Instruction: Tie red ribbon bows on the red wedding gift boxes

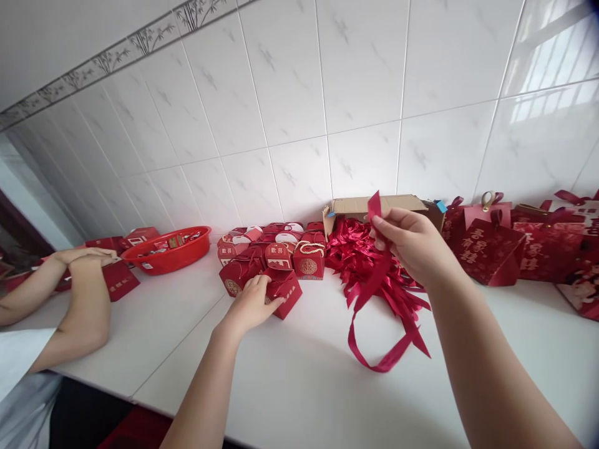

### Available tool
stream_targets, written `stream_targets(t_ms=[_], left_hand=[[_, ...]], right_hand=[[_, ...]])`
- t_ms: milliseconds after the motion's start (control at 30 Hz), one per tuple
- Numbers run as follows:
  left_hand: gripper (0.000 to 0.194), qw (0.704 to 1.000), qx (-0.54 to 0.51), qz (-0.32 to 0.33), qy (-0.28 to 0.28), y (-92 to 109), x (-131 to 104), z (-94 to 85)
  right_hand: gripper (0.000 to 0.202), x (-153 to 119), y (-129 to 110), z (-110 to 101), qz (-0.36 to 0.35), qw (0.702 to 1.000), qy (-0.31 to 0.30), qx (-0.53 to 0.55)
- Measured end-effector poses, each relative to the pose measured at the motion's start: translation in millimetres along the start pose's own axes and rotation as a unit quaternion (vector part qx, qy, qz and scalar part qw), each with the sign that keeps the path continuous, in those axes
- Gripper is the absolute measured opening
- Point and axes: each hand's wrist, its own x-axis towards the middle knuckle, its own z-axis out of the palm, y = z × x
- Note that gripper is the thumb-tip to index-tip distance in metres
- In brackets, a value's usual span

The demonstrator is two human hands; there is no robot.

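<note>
My right hand [405, 240] is raised, its thumb and fingers pinching one end of a dark red satin ribbon [374, 280]. The ribbon hangs down in a loop in front of a pile of similar ribbons [353, 249]. Wrapped over a small red gift box [291, 296] with gold lettering is my left hand [253, 305], thumb on the near side and fingers across the top. Part of that box is hidden beneath the hand. Behind it stand several red candy boxes, one with a twisted cord handle [309, 259].
The ribbons spill from a cardboard box [384, 202] against the tiled wall. Red gift bags [496, 249] stand at the right. On the left are a red plastic basin [168, 251] with small packets and a co-worker's arms [88, 280] by another red box [120, 280].
</note>
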Motion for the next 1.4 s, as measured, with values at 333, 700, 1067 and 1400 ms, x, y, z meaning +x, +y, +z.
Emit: stream_targets(t_ms=[333,700,1067,1400], left_hand=[[0.025,0.988,-0.118,0.06,-0.081,16,-56,-17.2],[0.021,0.985,-0.051,0.092,-0.135,43,-107,-43.8],[0.046,0.991,-0.133,0.021,-0.005,50,-89,-31.2],[0.061,0.968,-0.215,0.034,-0.124,51,-68,-10.2]], right_hand=[[0.042,-11,-11,-9,0.086,0.966,-0.155,-0.188],[0.027,-12,-1,8,0.079,0.884,-0.333,-0.317],[0.026,-15,15,31,0.103,0.872,-0.33,-0.347],[0.025,-15,29,48,0.112,0.822,-0.361,-0.426]])
